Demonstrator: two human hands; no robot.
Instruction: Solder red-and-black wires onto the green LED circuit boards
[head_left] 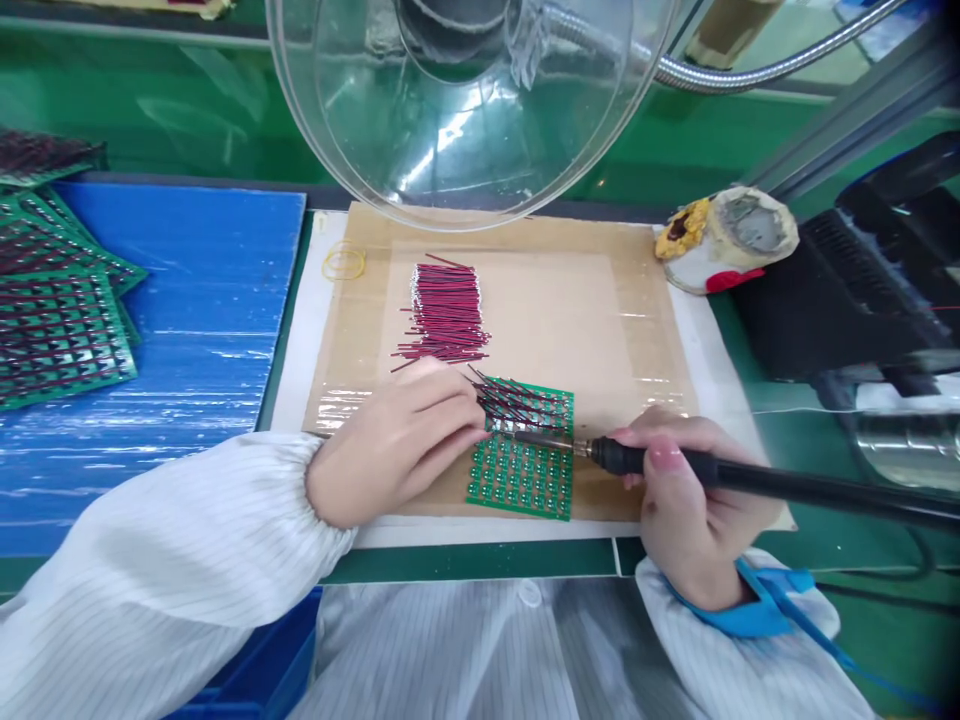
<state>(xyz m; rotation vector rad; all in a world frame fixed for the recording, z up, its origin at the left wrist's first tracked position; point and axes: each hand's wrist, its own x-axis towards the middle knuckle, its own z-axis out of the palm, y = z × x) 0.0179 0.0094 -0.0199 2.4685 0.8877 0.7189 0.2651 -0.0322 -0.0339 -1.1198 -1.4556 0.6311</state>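
A green circuit board panel (521,478) lies in front of me, with rows of small soldered pads. Dark red wires (517,400) stick out across its far rows. At its left edge, the fingers of my left hand (409,435) are pinched together on what looks like a thin wire, mostly hidden by the fingertips. My right hand (690,485) grips a black soldering iron (622,457) from the right. The iron's tip points left over the board, close to my left fingertips. Just beyond my left hand is a neat row of cut dark red wires (448,308) with pale ends.
Cardboard (555,300) lies under the work, with a yellow rubber band (343,262) at its far left. Wired boards (64,335) are stacked on a blue sheet (202,320). A clear round hood (472,150) hangs overhead. Right stand a stained pot (724,240) and black equipment (810,300).
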